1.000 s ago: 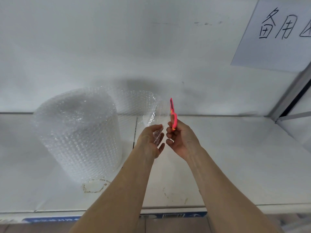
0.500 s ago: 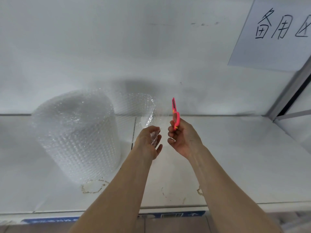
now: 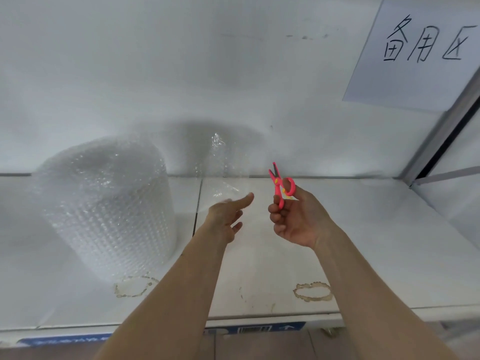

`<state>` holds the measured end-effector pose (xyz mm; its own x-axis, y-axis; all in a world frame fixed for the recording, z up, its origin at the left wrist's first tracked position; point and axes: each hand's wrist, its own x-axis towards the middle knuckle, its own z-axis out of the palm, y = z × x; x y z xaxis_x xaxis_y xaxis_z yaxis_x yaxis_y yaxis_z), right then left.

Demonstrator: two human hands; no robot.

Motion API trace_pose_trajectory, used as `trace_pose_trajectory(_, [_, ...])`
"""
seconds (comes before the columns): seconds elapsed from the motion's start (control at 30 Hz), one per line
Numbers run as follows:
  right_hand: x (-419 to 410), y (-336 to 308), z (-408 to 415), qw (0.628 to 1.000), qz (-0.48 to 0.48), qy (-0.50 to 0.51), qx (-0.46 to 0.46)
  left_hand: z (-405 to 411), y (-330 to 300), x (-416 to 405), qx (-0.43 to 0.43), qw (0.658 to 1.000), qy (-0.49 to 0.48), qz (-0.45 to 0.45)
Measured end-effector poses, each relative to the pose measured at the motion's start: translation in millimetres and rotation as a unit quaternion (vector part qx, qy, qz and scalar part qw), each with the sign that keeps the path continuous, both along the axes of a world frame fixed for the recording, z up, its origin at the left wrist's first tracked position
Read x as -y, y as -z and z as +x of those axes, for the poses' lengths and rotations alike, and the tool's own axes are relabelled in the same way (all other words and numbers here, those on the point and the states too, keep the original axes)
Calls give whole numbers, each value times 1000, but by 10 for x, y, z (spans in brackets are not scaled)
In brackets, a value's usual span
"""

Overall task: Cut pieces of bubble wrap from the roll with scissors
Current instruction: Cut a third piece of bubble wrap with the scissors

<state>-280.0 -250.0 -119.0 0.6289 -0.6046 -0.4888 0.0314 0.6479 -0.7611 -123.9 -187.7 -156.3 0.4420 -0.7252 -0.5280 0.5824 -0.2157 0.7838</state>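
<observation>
Bubble wrap roll [image 3: 104, 209]: stands upright on the white bench [image 3: 363, 242], in the left half of the frame, close to the back wall.
Loose sheet [image 3: 220, 162]: a clear tail of the wrap runs from the roll toward the centre of the frame and rises up against the wall; its edges are hard to trace because it is see-through.
Left hand [image 3: 226, 216]: centre of the frame, just below the loose sheet; the fingers [image 3: 244, 200] are spread, with the index stretched out and pointing to the right. I cannot tell whether any fingertip touches the sheet.
Right hand [image 3: 298, 219]: just right of centre, palm turned toward the camera, fingers curled around the scissors' handles, thumb through the upper ring.
Scissors [image 3: 279, 185]: small and pink, held upright with the short blades pointing up and slightly parted; they are beside the loose sheet, apart from it.
Stains: two brownish ring marks on the bench, one at the foot of the roll [image 3: 135, 285] and one at lower right of centre [image 3: 313, 291].
Paper sign [image 3: 415, 55]: upper right of the frame, on the wall, with handwritten black characters.
</observation>
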Motion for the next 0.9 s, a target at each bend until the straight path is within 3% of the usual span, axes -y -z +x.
trace_pose_trajectory(0.1, [14,15,-130,1000,1,-1,-26,-59,140,43,150,988,18,17])
trace_pose_trajectory(0.17, [22,25,-205,999,3,-1,-40,-116,231,76,276,959,54,32])
trace_pose_trajectory(0.37, [59,116,-363,998,12,-8,-58,-360,384,162,558,792,232,91])
trace_pose_trajectory(0.47, [89,131,-409,998,11,-7,-65,-416,429,208,627,736,228,113])
trace_pose_trajectory(0.57, [125,147,-442,993,-20,12,-118,-417,479,224,646,729,189,122])
trace_pose_trajectory(0.67, [125,191,-460,958,-128,26,-256,-375,517,226,649,732,173,116])
trace_pose_trajectory(0.8, [143,369,-465,841,-307,4,-447,-327,525,233,644,737,170,116])
trace_pose_trajectory(0.9, [127,480,-444,753,-364,-43,-546,-309,506,222,617,761,161,120])
